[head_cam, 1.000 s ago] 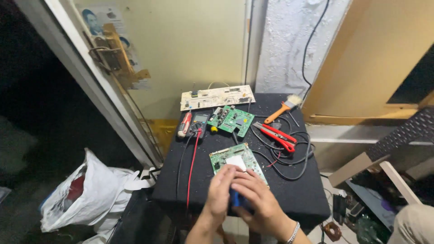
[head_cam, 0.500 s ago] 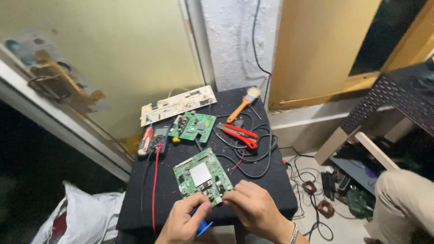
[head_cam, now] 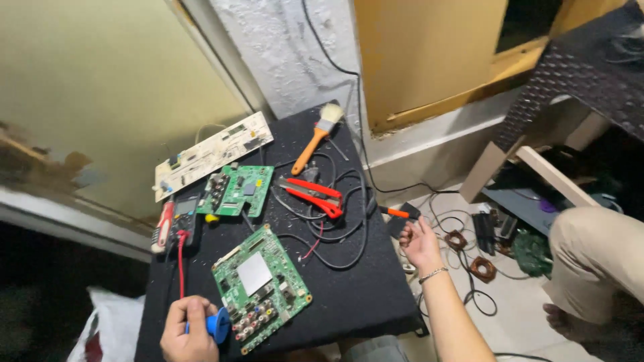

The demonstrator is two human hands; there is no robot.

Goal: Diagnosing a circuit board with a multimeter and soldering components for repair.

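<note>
My left hand [head_cam: 184,327] is at the near edge of the black table [head_cam: 362,302], closed around a blue tool [head_cam: 216,324]. The tool's round blue end rests against the near corner of a green circuit board [head_cam: 261,288] with a silver square plate. My right hand [head_cam: 421,243] reaches past the table's right edge with fingers loosely spread. Its fingertips sit just below a black tool with an orange band [head_cam: 397,214] that hangs on a cable. It holds nothing that I can see.
Farther back on the table lie a smaller green board [head_cam: 238,190], a long white board [head_cam: 213,154], red pliers [head_cam: 312,196], an orange-handled brush [head_cam: 315,139], a multimeter with red lead [head_cam: 180,224] and looped black cables. Copper coils [head_cam: 483,268] and parts lie on the floor; a person's knee [head_cam: 597,251] is at right.
My right hand left the board and swung out to the right, beyond the table edge. The left hand stayed on the blue tool. The camera turned right.
</note>
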